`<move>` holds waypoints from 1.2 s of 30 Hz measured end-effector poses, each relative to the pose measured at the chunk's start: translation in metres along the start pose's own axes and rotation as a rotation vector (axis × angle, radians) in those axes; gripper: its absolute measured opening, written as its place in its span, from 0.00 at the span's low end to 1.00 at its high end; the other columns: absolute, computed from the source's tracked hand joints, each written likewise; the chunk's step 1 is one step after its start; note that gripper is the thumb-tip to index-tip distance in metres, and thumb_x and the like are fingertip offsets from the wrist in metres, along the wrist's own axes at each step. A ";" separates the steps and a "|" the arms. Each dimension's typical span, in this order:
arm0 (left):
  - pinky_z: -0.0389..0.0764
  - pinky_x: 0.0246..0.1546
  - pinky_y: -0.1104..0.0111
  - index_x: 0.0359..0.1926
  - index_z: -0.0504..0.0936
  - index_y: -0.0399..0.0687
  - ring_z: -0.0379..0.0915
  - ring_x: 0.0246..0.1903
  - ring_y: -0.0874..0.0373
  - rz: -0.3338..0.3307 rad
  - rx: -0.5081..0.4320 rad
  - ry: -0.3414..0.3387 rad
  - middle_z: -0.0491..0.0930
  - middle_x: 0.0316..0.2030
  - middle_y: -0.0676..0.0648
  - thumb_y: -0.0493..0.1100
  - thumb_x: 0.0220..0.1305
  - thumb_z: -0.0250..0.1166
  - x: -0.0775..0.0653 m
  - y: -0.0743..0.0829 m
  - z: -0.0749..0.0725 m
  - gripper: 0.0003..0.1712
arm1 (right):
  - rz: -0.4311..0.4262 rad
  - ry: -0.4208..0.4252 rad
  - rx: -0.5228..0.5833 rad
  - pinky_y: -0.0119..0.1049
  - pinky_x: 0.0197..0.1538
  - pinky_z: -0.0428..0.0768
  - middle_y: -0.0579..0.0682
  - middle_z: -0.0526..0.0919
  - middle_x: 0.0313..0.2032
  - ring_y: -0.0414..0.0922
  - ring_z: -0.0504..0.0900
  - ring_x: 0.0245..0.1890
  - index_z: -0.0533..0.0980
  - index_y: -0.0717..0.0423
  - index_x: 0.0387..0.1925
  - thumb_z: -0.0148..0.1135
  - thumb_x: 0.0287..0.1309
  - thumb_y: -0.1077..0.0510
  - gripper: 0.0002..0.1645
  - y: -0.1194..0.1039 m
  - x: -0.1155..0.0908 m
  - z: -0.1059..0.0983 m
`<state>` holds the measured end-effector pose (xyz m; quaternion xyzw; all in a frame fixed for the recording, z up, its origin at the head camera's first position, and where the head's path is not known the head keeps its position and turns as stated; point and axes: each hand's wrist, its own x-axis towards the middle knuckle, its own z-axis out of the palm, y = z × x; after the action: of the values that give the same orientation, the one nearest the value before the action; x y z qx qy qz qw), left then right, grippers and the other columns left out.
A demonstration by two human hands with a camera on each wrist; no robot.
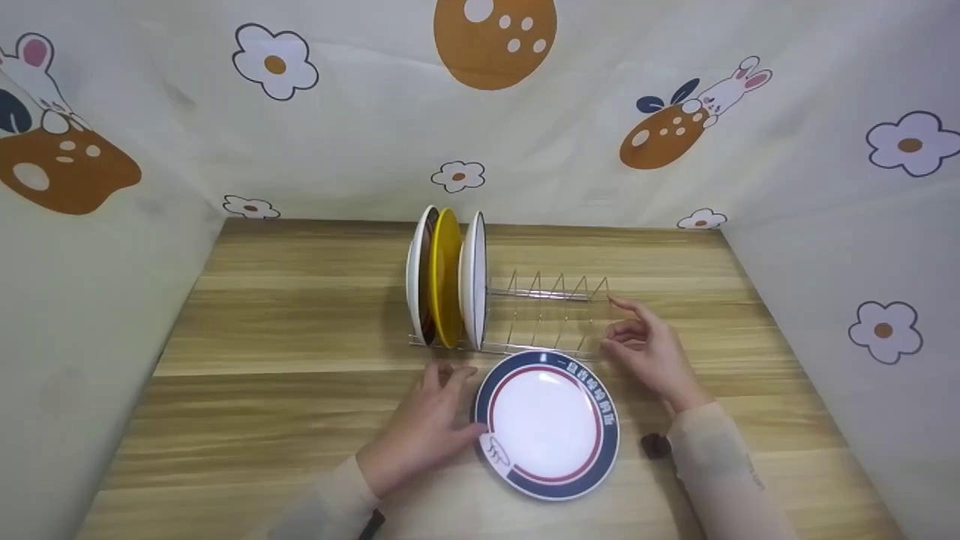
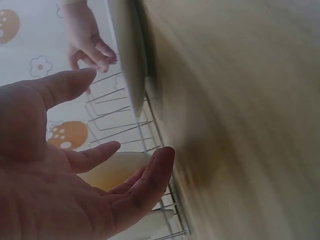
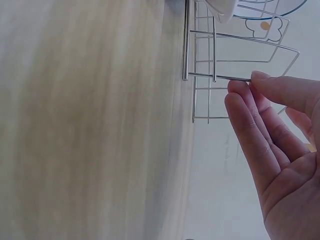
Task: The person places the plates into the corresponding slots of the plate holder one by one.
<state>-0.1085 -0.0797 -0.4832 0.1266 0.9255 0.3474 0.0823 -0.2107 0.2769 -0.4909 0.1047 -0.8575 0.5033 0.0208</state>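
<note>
A wire dish rack (image 1: 536,349) stands on the table with several plates upright in its left part. Among them are a yellow plate (image 1: 446,277) and a white plate (image 1: 474,281). In front of the rack's right part is a white plate with a dark blue rim (image 1: 547,487). My left hand (image 1: 420,427) is left of that plate, its thumb overlapping the rim in the head view; its fingers are spread and relaxed in the left wrist view. My right hand (image 1: 652,352) pinches an end wire of the rack between thumb and finger, plain in the right wrist view.
The wooden table (image 1: 262,405) carries the rack. A patterned cloth (image 1: 360,135) hangs behind it and on both sides. A small dark object (image 1: 656,445) is beside the right sleeve (image 1: 724,465).
</note>
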 end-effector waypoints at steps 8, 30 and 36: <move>0.72 0.67 0.37 0.73 0.70 0.47 0.65 0.68 0.30 -0.031 0.061 -0.014 0.63 0.70 0.27 0.58 0.57 0.75 0.005 -0.002 0.007 0.46 | -0.006 0.000 -0.004 0.31 0.51 0.87 0.62 0.89 0.40 0.49 0.88 0.41 0.70 0.49 0.72 0.74 0.51 0.72 0.47 0.001 0.001 0.000; 0.61 0.73 0.36 0.60 0.75 0.40 0.55 0.71 0.30 -0.060 -0.251 -0.089 0.57 0.72 0.29 0.42 0.44 0.82 0.018 -0.004 0.015 0.41 | -0.009 0.000 -0.020 0.30 0.49 0.87 0.60 0.89 0.38 0.49 0.88 0.40 0.70 0.52 0.72 0.74 0.52 0.72 0.45 -0.001 0.003 -0.001; 0.59 0.75 0.39 0.60 0.72 0.35 0.56 0.71 0.30 -0.059 -0.317 -0.087 0.57 0.69 0.26 0.35 0.45 0.78 0.018 -0.002 0.013 0.39 | 0.015 -0.002 -0.019 0.31 0.49 0.88 0.60 0.89 0.39 0.45 0.88 0.39 0.69 0.53 0.72 0.73 0.52 0.73 0.46 -0.001 0.001 -0.001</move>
<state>-0.1230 -0.0680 -0.4950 0.0998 0.8579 0.4808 0.1515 -0.2118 0.2772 -0.4897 0.0987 -0.8631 0.4951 0.0172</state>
